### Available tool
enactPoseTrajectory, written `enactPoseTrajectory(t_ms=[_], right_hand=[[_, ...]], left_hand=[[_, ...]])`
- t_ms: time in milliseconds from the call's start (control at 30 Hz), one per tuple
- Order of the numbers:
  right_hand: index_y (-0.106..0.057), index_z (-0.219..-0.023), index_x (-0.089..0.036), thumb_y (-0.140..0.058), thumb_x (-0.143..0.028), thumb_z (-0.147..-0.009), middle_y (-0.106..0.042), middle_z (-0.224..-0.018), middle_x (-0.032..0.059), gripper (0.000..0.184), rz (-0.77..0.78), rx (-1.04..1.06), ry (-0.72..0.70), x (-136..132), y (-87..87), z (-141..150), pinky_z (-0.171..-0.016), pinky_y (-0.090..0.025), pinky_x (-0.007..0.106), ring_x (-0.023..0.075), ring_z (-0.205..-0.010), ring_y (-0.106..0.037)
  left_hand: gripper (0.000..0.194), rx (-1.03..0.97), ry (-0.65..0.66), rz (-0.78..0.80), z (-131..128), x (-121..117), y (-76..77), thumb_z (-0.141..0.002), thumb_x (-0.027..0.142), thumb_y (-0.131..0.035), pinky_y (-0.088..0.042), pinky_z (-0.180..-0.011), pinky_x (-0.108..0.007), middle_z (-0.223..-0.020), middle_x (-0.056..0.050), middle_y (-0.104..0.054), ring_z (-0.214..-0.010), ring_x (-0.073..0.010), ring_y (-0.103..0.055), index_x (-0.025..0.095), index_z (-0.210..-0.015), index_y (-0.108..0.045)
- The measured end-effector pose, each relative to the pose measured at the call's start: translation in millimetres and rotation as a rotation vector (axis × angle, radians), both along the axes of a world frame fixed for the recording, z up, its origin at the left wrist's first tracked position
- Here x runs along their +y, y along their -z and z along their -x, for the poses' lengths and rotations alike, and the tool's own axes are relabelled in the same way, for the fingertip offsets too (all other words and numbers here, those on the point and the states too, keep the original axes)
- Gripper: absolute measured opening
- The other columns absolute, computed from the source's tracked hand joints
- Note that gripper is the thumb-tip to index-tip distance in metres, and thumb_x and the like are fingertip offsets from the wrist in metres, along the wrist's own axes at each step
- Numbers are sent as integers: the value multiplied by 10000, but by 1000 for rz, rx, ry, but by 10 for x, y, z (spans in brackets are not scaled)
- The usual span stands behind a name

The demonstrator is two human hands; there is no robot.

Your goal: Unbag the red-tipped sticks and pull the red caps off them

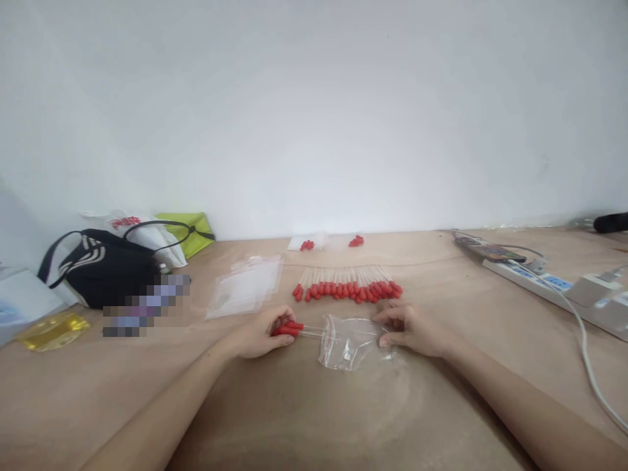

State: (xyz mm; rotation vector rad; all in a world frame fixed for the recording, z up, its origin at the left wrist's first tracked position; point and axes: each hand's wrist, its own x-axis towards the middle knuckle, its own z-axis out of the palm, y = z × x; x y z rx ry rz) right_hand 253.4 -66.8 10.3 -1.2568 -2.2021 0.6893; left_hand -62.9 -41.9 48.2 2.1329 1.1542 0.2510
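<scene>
Between the fingers of my left hand [267,332] are a few glass droppers [289,328] with red rubber bulbs. Their clear tubes point right, and the tips reach the mouth of a clear zip bag [348,343]; whether they are inside it is hard to make out. My right hand [405,327] pinches the far right end of that bag, thumb and fingers closed on the plastic. Just beyond both hands lies a row of several more droppers [343,289], bulbs toward me and tubes pointing away.
Flat zip bags [248,284] are stacked left of the row. Small groups of red bulbs [307,245] lie near the wall. A black bag [110,265] and a yellow packet [53,330] stand at left. Right, a power strip [530,278] with a white cable [583,347] and a phone [490,250].
</scene>
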Motion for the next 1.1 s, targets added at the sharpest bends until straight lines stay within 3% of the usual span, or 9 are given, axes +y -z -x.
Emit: enactPoseTrajectory(t_ms=[100,233,400,533,633,700,767,867,1100], right_hand=[[-643,-909,-197,-608,-502,-667,-564,-808,41,391,-50,-39,6,-22,-6,8,-677,-404,297,153,-724,-517],[-634,-954,-219,-556,-523,-707,-578,-832,56,399,-188,-103,2,-73,18,95,-777,-369,361,182,-798,-521],[-611,-1017,-245,-522,-541,-724,-575,-891,69,427,-236,-172,-48,-128,38,194,-800,-354,379,200,-855,-518],[-610,-1020,-237,-520,-558,-715,-564,-918,75,452,-162,-190,-33,-116,46,178,-802,-354,383,212,-881,-515],[-607,-1024,-225,-527,-555,-711,-557,-916,74,461,-108,-175,-36,-100,45,160,-785,-366,368,205,-867,-512],[-610,-1016,-218,-537,-546,-709,-553,-906,71,455,-91,-153,-42,-94,43,159,-772,-376,353,194,-843,-514],[-612,-1012,-215,-546,-536,-707,-550,-894,67,447,-80,-128,-47,-91,43,164,-762,-385,340,183,-819,-516],[-609,-1016,-215,-562,-525,-699,-544,-894,61,446,-63,-100,-53,-86,47,170,-754,-395,325,174,-803,-516],[-607,-1025,-201,-577,-520,-688,-530,-898,65,465,-42,-88,-51,-84,42,171,-745,-398,316,174,-798,-515]], left_hand=[[291,94,19,-117,-24,-26,-2,-723,384,-537,-393,-689,-265,-876,-13,-532,-796,-160,-497,196,-936,-476],[179,230,67,-352,-166,-56,-27,-760,344,-482,-372,-721,-277,-918,-31,-520,-832,-173,-485,187,-841,-511],[92,443,191,-270,-293,-83,-180,-745,245,-441,-347,-579,-241,-779,-19,-560,-675,-155,-493,185,-768,-506],[139,573,94,-190,-90,-187,-310,-735,297,-437,-292,-509,-245,-689,-21,-565,-579,-158,-463,190,-694,-516],[217,408,-25,16,210,-195,-318,-733,387,-450,-310,-523,-237,-596,8,-535,-547,-137,-450,189,-657,-492],[281,171,-125,187,344,-112,-277,-735,462,-446,-343,-541,-229,-521,38,-493,-519,-120,-452,188,-678,-471],[343,-96,-292,224,342,44,-224,-708,512,-464,-350,-513,-219,-537,39,-492,-490,-99,-443,175,-650,-450],[306,-264,-536,312,82,363,-178,-684,455,-513,-339,-449,-189,-507,46,-464,-462,-81,-432,162,-621,-452],[279,-139,-565,356,-594,969,-119,-717,250,-514,-387,-414,-187,-390,16,-446,-384,-83,-448,137,-471,-445]])
